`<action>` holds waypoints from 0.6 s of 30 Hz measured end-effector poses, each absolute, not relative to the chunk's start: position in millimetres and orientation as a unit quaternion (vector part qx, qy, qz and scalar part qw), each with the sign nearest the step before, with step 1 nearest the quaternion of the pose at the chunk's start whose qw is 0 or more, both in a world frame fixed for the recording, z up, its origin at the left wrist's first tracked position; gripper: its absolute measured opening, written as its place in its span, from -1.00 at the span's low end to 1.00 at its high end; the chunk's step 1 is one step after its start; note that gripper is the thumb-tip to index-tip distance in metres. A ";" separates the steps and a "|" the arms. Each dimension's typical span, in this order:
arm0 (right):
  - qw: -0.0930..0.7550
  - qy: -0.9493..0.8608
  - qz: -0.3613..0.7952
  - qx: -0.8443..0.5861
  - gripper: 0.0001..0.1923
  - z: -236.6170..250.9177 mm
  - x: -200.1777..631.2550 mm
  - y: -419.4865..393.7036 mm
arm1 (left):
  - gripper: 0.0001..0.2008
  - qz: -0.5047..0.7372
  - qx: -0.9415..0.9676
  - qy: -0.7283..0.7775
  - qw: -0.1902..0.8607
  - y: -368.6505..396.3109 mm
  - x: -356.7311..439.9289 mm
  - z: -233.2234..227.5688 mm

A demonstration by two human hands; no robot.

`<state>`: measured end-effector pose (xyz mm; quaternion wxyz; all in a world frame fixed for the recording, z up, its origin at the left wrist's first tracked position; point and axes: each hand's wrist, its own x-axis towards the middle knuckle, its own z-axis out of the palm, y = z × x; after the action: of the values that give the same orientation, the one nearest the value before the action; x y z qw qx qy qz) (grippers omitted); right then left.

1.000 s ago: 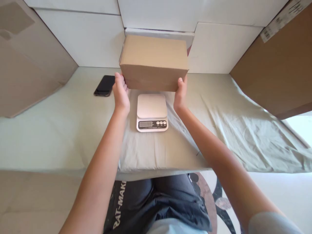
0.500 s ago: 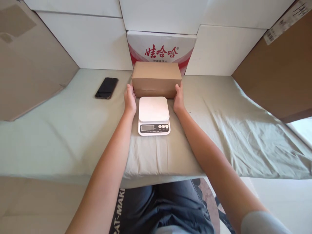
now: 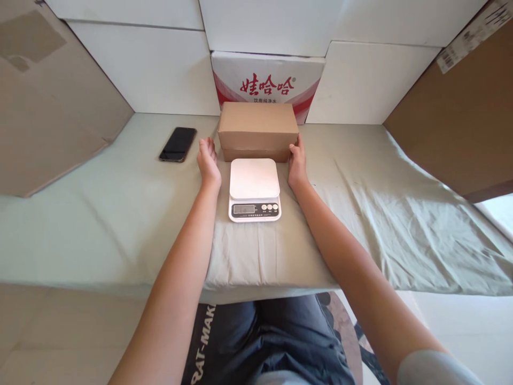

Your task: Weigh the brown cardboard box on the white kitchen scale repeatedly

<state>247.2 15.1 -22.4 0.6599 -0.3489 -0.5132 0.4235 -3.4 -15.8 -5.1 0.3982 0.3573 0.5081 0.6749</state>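
Observation:
A brown cardboard box (image 3: 258,118) rests on the green cloth behind a white kitchen scale (image 3: 254,179). To the left of the box, with a small gap between, my left hand (image 3: 208,160) is open, its fingers loosely raised and nothing in them. My right hand (image 3: 297,162) is at the box's right end, fingers stretched along that side; whether they still touch it I cannot tell. The scale lies between my two wrists, its platform bare and its display facing me, with faint digits too dim to read.
A black phone (image 3: 178,144) lies left of the box. Behind stands a white carton with red lettering (image 3: 268,80) among white boxes. Large brown cartons flank the cloth on the left (image 3: 60,107) and right (image 3: 460,123). The cloth (image 3: 100,230) is wrinkled at the right.
My left hand has moved left, off the box's side. My right hand has eased slightly outward. The box stands at the same place against the lettered carton.

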 end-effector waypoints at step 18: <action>0.654 -0.496 0.433 -0.372 -0.44 -16.6 243.6 8.3 | -0.35 0.687 0.329 0.495 0.417 -22.0 4.7 4.8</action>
<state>243.6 8.3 -16.6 0.6541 -0.3721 -0.4958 0.4334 4.7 -22.0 4.8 0.4173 0.3291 0.4954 0.6871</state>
